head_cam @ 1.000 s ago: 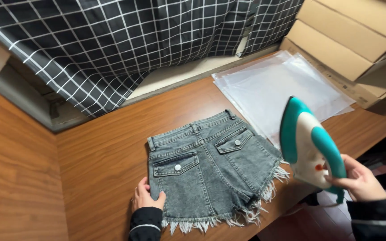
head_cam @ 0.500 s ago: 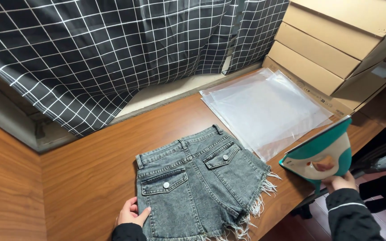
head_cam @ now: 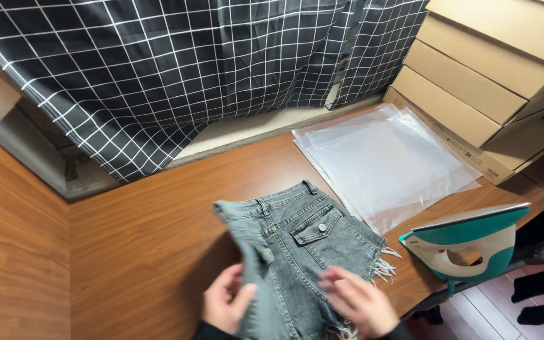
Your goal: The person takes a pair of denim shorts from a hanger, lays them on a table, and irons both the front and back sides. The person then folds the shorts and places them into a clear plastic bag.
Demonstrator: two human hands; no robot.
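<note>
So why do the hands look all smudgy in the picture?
Head view: both hands, left and right, are motion-blurred on the grey denim shorts; the clear plastic bags show soft glare; the teal iron and the checked curtain look sharp.

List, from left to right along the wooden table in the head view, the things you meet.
left hand → grey denim shorts → right hand → teal and white iron. The clear plastic bags overlap this span, so they are left out.

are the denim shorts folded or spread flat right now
Folded in half lengthwise: the denim shorts show only one back pocket, the left hand grips the doubled edge, and the right hand rests on top.
</note>
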